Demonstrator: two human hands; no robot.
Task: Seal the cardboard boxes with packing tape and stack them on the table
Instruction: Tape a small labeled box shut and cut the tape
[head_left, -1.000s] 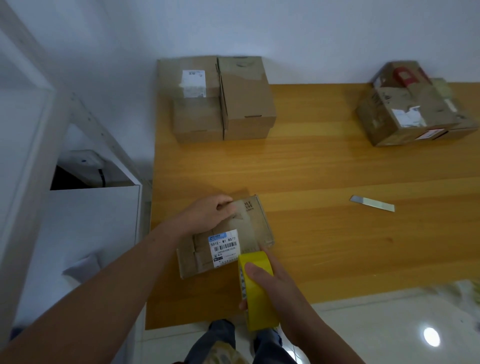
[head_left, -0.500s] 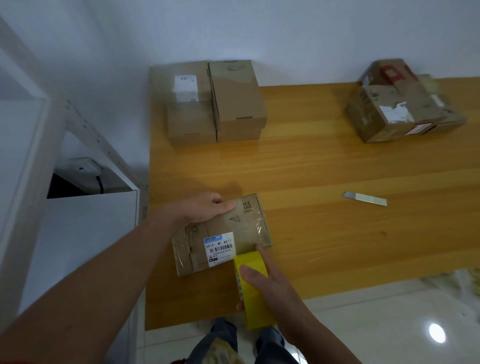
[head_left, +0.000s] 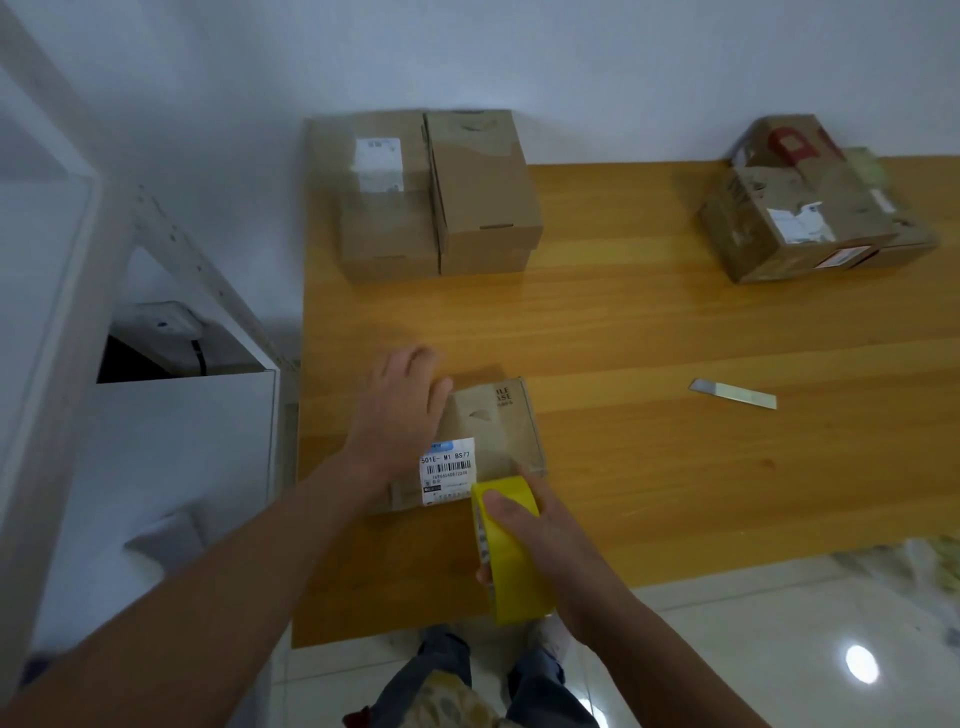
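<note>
Partway: one box under tape, no stacking yet

Small box (head_left: 488, 436) lies flat near the table's (head_left: 623, 322) front-left corner. Left hand (head_left: 400, 415) is spread flat on its top, fingers straight. Right hand (head_left: 540, 530) curls round the yellow tape roll (head_left: 511, 561) at the box's near edge. Two boxes (head_left: 441, 208) sit side by side back left, a pile (head_left: 810, 208) back right. Table edges are close left and front, with room rightward, short of a blade (head_left: 732, 393).

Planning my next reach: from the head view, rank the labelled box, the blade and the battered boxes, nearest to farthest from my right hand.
1. labelled box, just ahead of the right hand, on its left.
2. blade, mid-table, to the right.
3. battered boxes, far right corner by the wall.
</note>
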